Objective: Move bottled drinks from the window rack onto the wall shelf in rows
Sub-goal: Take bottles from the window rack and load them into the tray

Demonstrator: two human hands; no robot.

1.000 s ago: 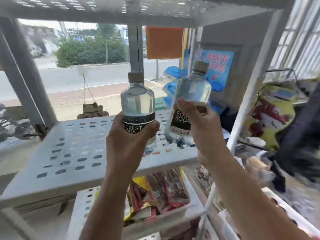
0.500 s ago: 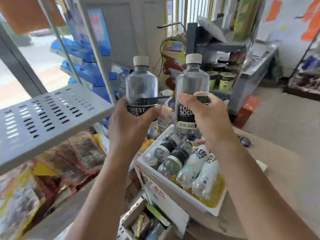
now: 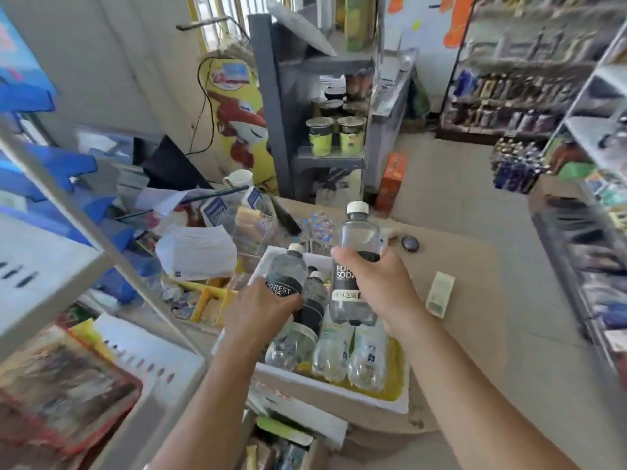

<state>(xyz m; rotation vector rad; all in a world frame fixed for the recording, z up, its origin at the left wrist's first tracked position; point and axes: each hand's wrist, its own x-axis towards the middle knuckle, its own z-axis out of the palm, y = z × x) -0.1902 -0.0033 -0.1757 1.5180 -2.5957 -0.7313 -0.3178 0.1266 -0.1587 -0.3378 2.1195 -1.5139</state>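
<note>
The left bottle [image 3: 284,283] is hanging upright over the left part of the white box [image 3: 334,392], and the left hand [image 3: 258,314] is gripping it, fingers [image 3: 291,301] clamped round the black label. Whether its base is touching the loose bottles [image 3: 334,347] lying in the box cannot be told. The right bottle [image 3: 357,266] is riding higher, just to the right, with the right hand [image 3: 384,290] clamping its label band in the same way.

Both are looking full of clear liquid, so they are probably handling as moderately heavy, with smooth walls that give a little. The labelled waist seems the surest hold, cap kept up.

The box is sitting on the brown tabletop [image 3: 475,300]. A perforated rack shelf [image 3: 40,276] is jutting in at the near left, and stocked shelves [image 3: 509,96] are standing at the far right.
</note>
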